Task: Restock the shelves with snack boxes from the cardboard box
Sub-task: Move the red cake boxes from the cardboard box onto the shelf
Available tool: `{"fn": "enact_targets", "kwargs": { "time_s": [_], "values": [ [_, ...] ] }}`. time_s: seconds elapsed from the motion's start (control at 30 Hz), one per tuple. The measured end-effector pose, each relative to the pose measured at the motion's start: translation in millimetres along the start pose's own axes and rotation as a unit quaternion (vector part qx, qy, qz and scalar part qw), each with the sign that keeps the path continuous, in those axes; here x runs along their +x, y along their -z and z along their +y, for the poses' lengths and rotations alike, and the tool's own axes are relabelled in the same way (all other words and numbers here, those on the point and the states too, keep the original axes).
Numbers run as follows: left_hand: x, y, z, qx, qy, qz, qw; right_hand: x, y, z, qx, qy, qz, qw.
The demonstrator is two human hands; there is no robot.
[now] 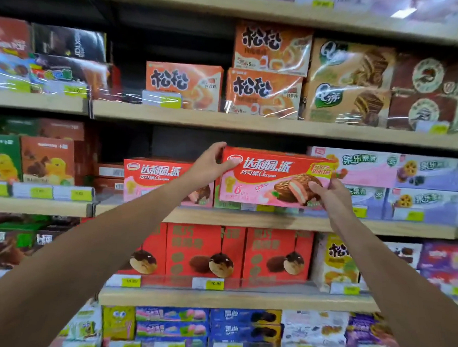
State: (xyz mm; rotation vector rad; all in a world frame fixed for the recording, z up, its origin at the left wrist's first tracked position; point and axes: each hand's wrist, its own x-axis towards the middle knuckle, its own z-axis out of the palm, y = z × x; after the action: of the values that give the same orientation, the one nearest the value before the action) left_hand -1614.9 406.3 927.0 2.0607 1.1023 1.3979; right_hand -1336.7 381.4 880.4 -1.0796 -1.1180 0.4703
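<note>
- The left hand (210,164) grips the red and pink snack box (272,175) at its upper left corner. Its fingers (218,147) curl over the top edge and the thumb lies on the front.
- The right hand (332,196) pinches the lower right corner, thumb across the front face.
- The snack box is held level, just above the front edge of the middle shelf (247,218).
- A matching box (154,179) stands on that shelf just to its left.
- Pink and purple boxes (411,172) are stacked to its right.
</note>
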Motion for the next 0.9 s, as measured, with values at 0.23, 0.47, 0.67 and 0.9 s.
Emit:
{"fn": "enact_targets", "kwargs": {
  "time_s": [0.23, 0.47, 0.67, 0.9],
  "values": [
    [16, -3, -12, 0.051, 0.014, -0.019, 0.998, 18, -12, 6, -0.025, 0.055, 0.001, 0.998],
    [30, -6, -24, 0.045, 0.009, -0.001, 0.999, 30, -21, 16, -0.052, 0.047, 0.000, 0.998],
    [37, -1, -29, 0.043, 0.010, -0.011, 0.999, 37, -31, 18, -0.075, 0.057, 0.006, 0.996],
    [44, 2, -34, 0.061, 0.024, -0.028, 0.997, 43, -42, 27, -0.096, 0.049, 0.020, 0.994]
  ]
}}
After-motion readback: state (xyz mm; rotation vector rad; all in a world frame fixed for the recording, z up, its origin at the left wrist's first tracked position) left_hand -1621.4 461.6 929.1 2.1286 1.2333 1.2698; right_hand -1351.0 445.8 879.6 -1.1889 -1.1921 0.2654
